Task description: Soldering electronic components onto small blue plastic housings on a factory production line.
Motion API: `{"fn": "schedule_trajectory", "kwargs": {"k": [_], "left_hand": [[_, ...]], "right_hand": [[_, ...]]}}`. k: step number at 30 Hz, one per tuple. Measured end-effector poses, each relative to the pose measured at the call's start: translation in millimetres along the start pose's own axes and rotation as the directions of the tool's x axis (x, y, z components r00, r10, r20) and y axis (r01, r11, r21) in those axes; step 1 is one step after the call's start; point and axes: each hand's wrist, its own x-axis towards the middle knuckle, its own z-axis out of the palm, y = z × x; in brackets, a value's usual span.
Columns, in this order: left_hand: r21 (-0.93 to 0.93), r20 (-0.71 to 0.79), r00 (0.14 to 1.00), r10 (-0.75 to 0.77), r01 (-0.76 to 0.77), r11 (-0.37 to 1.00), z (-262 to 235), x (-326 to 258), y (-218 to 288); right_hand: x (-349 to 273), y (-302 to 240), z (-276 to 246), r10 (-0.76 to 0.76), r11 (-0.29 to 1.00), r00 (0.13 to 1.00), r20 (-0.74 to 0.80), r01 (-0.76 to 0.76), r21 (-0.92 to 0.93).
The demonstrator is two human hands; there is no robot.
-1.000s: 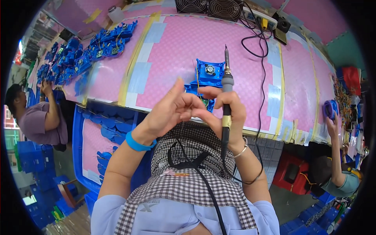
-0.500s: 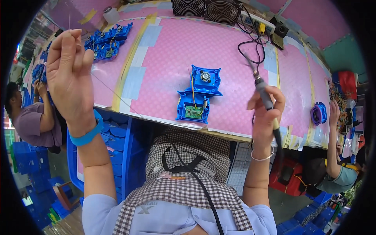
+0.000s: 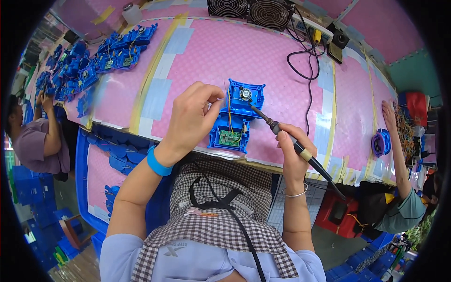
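A blue plastic housing in two halves lies open in front of me. Its upper half [image 3: 256, 92] carries a small round speaker [image 3: 245, 94]; the lower half holds a green circuit board [image 3: 229, 137], with thin wires running between. My right hand [image 3: 295, 152] grips a soldering iron [image 3: 268, 121], its tip at the speaker's lower right edge. My left hand [image 3: 190, 120] is beside the housing's left side, thumb and forefinger pinched toward the speaker on a thin solder wire, which is barely visible here.
Many blue housings [image 3: 84, 70] crowd the table's left end. Two fans [image 3: 268, 14], a power strip [image 3: 319, 29] and black cables line the back. A purple-blue spool [image 3: 381, 143] stands at right. Co-workers sit at both sides; a blue bin [image 3: 84, 188] is below the left edge.
My left hand has come down from the upper left to the housing. The soldering iron has swung down and left, from pointing upward to touching or nearly touching the speaker.
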Motion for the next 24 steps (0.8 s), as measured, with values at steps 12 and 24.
{"fn": "schedule_trajectory", "kwargs": {"k": [12, 24], "left_hand": [[-0.007, 0.064, 0.997, -0.039, 0.040, 0.999, 5, 3, 2], [0.005, 0.009, 0.999, 0.035, -0.035, 0.999, 14, 2, 2]], "right_hand": [[8, 7, 8, -0.006, 0.999, 1.000, 0.012, 0.006, -0.035], [7, -4, 9, -0.120, 0.989, 0.993, -0.005, 0.119, -0.089]]}}
